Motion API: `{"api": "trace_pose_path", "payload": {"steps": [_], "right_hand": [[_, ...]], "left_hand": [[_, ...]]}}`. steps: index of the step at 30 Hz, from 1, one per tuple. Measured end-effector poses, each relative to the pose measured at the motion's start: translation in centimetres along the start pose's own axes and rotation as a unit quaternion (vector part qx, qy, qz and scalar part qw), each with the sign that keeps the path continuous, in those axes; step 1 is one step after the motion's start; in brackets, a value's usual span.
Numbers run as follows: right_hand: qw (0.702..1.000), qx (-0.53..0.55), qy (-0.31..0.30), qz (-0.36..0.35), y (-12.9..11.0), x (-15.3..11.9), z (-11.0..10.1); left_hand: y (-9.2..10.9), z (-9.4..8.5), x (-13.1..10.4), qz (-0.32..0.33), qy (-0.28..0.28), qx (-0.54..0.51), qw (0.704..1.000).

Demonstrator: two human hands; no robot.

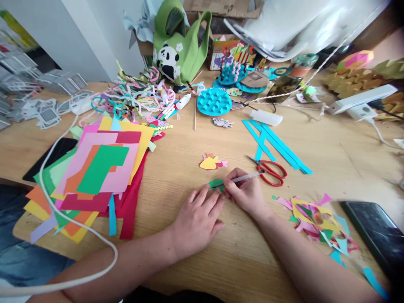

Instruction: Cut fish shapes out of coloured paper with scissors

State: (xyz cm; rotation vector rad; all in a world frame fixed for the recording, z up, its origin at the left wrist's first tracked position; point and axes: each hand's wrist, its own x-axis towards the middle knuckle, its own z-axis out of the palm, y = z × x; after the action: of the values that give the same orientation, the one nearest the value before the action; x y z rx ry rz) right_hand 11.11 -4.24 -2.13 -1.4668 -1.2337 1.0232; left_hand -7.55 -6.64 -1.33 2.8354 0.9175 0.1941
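A small green paper cutout [215, 183] lies on the table, partly covered by both hands. My left hand [199, 216] rests flat with its fingers stretched out, the fingertips pressing on the cutout's near edge. Pinched in my right hand [245, 192] is a slim whitish pen [246, 177], its tip down on the green paper. Just beyond the hands sits a layered fish cutout [209, 163] in yellow, pink and red. Red-handled scissors [274, 173] lie to the right of the pen, blades slightly apart.
Coloured paper sheets [104, 164] are piled at left, with a white cable [94, 233] looping over them. Blue paper strips [280, 147], paper scraps [318, 221] and a phone [375, 231] lie at right. Behind are pipe cleaners [139, 94], a blue textured disc [214, 101] and a green bag [183, 50].
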Motion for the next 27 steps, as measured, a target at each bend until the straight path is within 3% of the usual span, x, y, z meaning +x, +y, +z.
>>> {"api": "trace_pose_path", "payload": {"steps": [9,16,22,27], "right_hand": [[0.999,0.034,0.003,0.008,-0.36,-0.12,0.07],[0.995,0.017,0.093,-0.029,-0.29,-0.38,0.16],[1.000,0.023,0.019,-0.005,0.06,0.12,0.40],[1.000,0.022,0.010,0.006,0.04,0.26,0.39]], "left_hand": [[0.00,0.07,-0.08,0.002,0.007,0.003,1.000],[-0.01,0.24,-0.12,0.003,0.014,0.005,1.000],[-0.02,0.18,0.02,0.001,0.010,-0.001,1.000],[0.03,0.06,0.03,-0.001,0.006,0.000,1.000]]}}
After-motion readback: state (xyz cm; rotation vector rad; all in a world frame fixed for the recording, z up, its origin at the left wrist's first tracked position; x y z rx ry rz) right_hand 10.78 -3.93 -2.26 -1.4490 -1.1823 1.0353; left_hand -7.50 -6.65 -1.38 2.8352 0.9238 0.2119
